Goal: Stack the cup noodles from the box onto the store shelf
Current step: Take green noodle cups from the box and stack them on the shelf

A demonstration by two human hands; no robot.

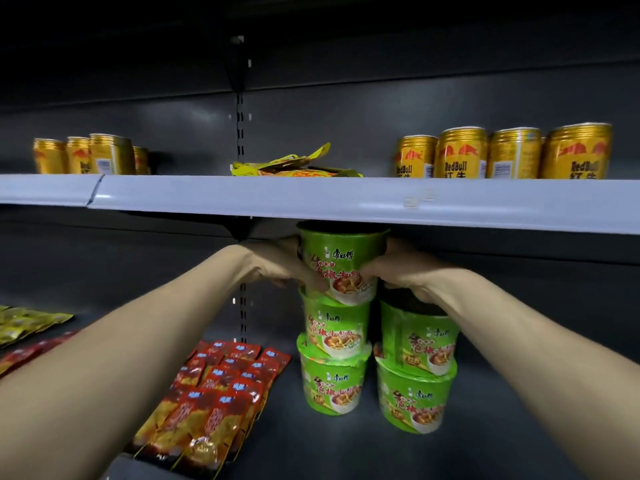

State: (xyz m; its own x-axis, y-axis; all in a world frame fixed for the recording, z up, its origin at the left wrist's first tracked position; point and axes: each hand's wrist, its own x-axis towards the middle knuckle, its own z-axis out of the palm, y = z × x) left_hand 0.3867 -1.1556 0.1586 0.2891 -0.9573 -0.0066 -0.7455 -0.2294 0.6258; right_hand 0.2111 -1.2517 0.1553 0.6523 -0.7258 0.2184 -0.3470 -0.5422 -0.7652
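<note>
We see dim light from in front: glare streaks the pale grey shelf edge strip (311, 199), its shadow covers the rim of the top green noodle cup (341, 258), the shelving's upper back goes black, and straight lines bend towards the edges.

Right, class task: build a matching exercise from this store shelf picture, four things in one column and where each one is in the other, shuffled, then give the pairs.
Things
1. top cup noodle
2. gold cans
3. red packets
4. yellow packets

Places
A. lying flat, middle of the upper shelf
B. gripped between the left hand and right hand
C. lying on the lower shelf, left of the cup stacks
D. standing upright at both ends of the upper shelf

Pairs: 1-B, 2-D, 3-C, 4-A
</note>
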